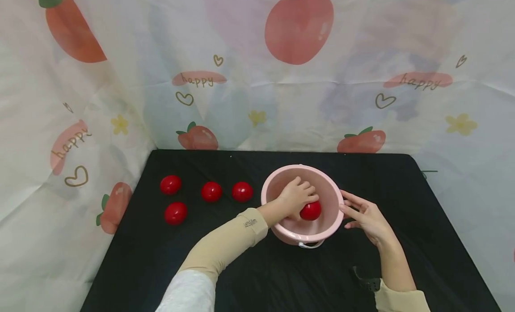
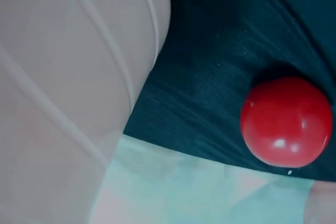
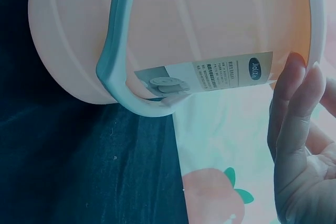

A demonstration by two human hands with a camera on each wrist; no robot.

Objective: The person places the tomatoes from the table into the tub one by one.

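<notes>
A pink bucket [image 1: 281,234] stands upright on the black-covered table, its white handle [image 1: 311,246] hanging on the near side. Inside it, my left hand [image 1: 295,198] grips a red ball [image 1: 311,211], fingers over its top. The left wrist view shows the bucket's ribbed outer wall [image 2: 63,77] but not the hand. My right hand [image 1: 368,218] touches the outer right side of the rim with its fingertips, fingers fairly straight. In the right wrist view those fingers [image 3: 296,114] meet the rim near a printed label [image 3: 210,74].
Left of the bucket lie several more red balls: one nearest to it [image 1: 242,192], another beside that [image 1: 211,192], and two farther left, one behind [image 1: 170,185] the other [image 1: 175,213]. A fruit-patterned curtain [image 1: 241,106] borders the table's back and left sides.
</notes>
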